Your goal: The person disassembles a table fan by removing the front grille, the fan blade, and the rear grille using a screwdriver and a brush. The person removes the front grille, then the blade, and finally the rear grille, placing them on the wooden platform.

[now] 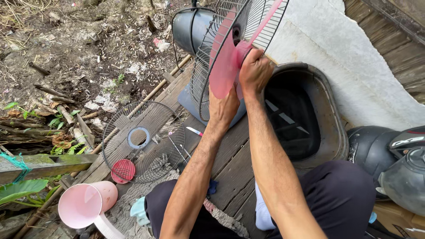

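A grey electric fan [190, 28] stands tilted on wooden planks [226, 163], its rear wire guard [208, 57] still attached. Pink translucent fan blades [221, 66] sit on the motor shaft inside the guard. My right hand [254, 71] is closed around the hub of the blades. Lower down, my left hand [223, 108] presses against a pink blade and the guard's bottom edge. The detached front wire guard [144, 139] lies flat on the planks to the left.
A round pink cap [123, 171] rests on the loose guard. A pink scoop [86, 206] lies at lower left, a small screwdriver [194, 131] near the fan base. A dark basin [305, 115] and helmets [389, 163] sit right; dirt and debris left.
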